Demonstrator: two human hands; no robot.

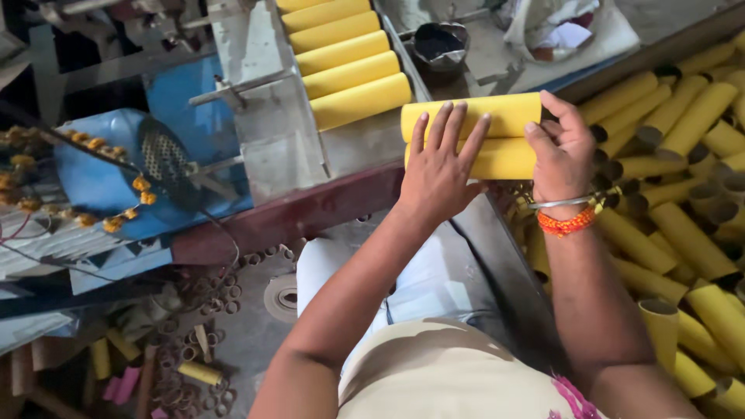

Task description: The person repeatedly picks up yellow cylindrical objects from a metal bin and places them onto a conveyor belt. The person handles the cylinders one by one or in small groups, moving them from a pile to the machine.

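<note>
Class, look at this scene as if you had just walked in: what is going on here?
A person seen from above handles yellow cardboard tubes. The left hand lies flat across two tubes stacked at the end of a metal chute, and the right hand grips their right ends. A row of tubes lies side by side up the chute. A heap of the same tubes lies to the person's right. Short cut rings litter the floor below.

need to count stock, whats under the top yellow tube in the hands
A second yellow tube lies directly under the top yellow tube. The left hand and right hand cover parts of both; anything beneath the second is hidden.
</note>
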